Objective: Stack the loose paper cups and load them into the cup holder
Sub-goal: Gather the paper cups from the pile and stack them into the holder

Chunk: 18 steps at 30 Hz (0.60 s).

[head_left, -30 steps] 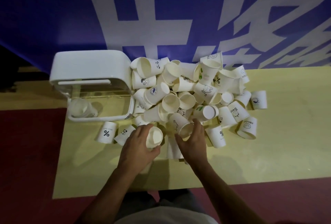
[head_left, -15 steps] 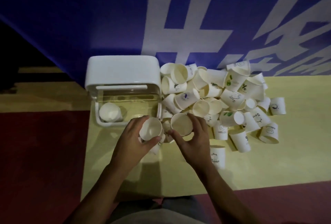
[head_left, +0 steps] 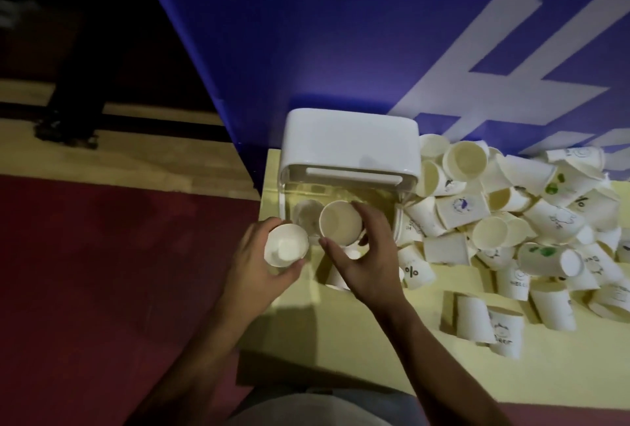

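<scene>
A white cup holder (head_left: 351, 142) with a clear front stands at the back left of the yellow table. My left hand (head_left: 259, 265) grips an upright paper cup (head_left: 285, 248) just in front of the holder's left corner. My right hand (head_left: 368, 255) pinches a second paper cup (head_left: 340, 223) by its rim, mouth up, over the holder's open tray. Another cup (head_left: 306, 216) sits inside the tray, dim behind the clear wall. A big heap of loose white paper cups (head_left: 511, 214) lies to the right of the holder.
The yellow table (head_left: 426, 364) ends at its left edge near my left hand, with dark red floor (head_left: 119, 272) beyond. A blue banner (head_left: 324, 33) with white characters rises behind the holder. A few upright cups (head_left: 504, 332) stand near the front right.
Both hands have moved up towards the holder with their cups; the right hand's cup is now over the tray. The camera has swung left, so the pile sits further right.
</scene>
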Available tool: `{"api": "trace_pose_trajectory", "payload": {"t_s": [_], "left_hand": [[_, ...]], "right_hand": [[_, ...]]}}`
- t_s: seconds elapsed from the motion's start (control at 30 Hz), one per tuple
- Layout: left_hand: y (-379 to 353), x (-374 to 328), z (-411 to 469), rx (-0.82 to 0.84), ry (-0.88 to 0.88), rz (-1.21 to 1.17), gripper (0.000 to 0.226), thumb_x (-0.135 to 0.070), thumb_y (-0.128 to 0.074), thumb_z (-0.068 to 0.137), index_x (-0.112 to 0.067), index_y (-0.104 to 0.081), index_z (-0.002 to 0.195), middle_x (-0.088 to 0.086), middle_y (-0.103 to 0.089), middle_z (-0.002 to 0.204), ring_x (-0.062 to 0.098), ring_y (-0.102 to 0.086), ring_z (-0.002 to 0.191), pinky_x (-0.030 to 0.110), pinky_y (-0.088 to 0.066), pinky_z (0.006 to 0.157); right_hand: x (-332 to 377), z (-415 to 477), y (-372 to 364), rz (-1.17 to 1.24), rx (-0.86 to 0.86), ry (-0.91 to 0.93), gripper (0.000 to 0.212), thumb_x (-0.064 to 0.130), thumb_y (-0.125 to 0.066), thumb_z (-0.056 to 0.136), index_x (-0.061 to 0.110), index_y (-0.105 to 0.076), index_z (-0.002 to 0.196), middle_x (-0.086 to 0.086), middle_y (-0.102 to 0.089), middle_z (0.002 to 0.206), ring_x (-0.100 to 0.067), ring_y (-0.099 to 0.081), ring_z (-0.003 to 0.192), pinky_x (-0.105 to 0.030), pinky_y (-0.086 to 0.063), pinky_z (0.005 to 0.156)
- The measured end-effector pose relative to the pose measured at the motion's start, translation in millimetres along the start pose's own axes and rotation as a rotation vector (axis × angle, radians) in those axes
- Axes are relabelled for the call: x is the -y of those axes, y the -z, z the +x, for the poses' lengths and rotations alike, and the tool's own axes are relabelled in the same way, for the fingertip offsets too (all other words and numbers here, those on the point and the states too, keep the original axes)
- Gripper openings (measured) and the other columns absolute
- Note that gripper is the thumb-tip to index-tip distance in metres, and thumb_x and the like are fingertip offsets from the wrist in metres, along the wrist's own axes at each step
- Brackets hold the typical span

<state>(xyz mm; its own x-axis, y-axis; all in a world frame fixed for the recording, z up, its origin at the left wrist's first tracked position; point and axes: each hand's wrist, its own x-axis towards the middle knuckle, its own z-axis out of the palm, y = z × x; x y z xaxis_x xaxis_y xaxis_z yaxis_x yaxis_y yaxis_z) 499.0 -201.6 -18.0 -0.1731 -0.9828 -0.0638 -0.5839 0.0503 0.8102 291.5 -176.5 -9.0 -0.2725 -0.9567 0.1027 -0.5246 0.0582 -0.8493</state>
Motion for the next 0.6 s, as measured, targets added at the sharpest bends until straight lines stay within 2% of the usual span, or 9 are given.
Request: {"api": "trace_pose_trajectory", "payload": {"t_s": [0.1, 0.23, 0.33, 0.43, 0.5, 0.6], "left_hand": [[11, 14, 1, -0.014, 0.051, -0.009, 0.066, -0.026, -0.092, 0.069, -0.027, -0.058, 0.125, -0.011, -0.057, 0.115, 0.008, -0.056, 0.105, 0.017, -0.045, 0.082], [20, 27, 2, -0.004, 0.067, -0.018, 0.066, -0.027, -0.092, 0.070, -0.026, -0.057, 0.126, -0.011, -0.057, 0.116, 0.010, -0.057, 0.107, 0.007, -0.040, 0.081], [24, 32, 6, 0.008, 0.065, -0.022, 0.066, -0.026, -0.092, 0.071, -0.025, -0.058, 0.127, -0.010, -0.058, 0.117, 0.011, -0.058, 0.108, 0.008, -0.041, 0.081], [25, 35, 11, 0.016, 0.063, -0.036, 0.067, -0.026, -0.092, 0.071, -0.024, -0.058, 0.129, -0.009, -0.058, 0.118, 0.012, -0.058, 0.108, 0.005, -0.040, 0.081], [25, 33, 14, 0.019, 0.058, -0.040, 0.066, -0.028, -0.092, 0.072, -0.027, -0.058, 0.128, -0.011, -0.058, 0.118, 0.009, -0.058, 0.109, 0.005, -0.040, 0.080], [25, 29, 20, 0.023, 0.043, -0.055, 0.064, -0.030, -0.090, 0.073, -0.031, -0.057, 0.127, -0.014, -0.057, 0.117, 0.008, -0.058, 0.109, 0.009, -0.043, 0.080]], "right_hand": [[4, 14, -19, -0.033, 0.051, 0.022, 0.071, 0.037, -0.089, 0.080, 0.013, -0.056, 0.138, 0.003, -0.058, 0.136, -0.009, -0.053, 0.125, -0.031, -0.051, 0.098], [-2, 25, -38, -0.087, 0.093, 0.039, 0.073, 0.041, -0.087, 0.079, 0.012, -0.057, 0.139, 0.001, -0.057, 0.137, -0.003, -0.048, 0.125, -0.031, -0.050, 0.099], [-17, 31, -52, -0.161, 0.138, 0.026, 0.077, 0.045, -0.087, 0.077, 0.009, -0.057, 0.139, -0.005, -0.059, 0.137, -0.016, -0.052, 0.126, -0.029, -0.045, 0.104], [-32, 36, -64, -0.287, 0.180, 0.009, 0.076, 0.052, -0.084, 0.078, 0.009, -0.060, 0.137, -0.009, -0.061, 0.137, -0.028, -0.056, 0.123, -0.041, -0.049, 0.102], [-38, 37, -69, -0.324, 0.206, -0.024, 0.075, 0.054, -0.081, 0.081, 0.012, -0.059, 0.139, -0.007, -0.060, 0.139, -0.029, -0.055, 0.124, -0.048, -0.051, 0.100], [-42, 36, -71, -0.315, 0.222, -0.087, 0.075, 0.056, -0.079, 0.082, 0.021, -0.055, 0.144, -0.003, -0.058, 0.142, -0.026, -0.052, 0.127, -0.048, -0.050, 0.100]]}}
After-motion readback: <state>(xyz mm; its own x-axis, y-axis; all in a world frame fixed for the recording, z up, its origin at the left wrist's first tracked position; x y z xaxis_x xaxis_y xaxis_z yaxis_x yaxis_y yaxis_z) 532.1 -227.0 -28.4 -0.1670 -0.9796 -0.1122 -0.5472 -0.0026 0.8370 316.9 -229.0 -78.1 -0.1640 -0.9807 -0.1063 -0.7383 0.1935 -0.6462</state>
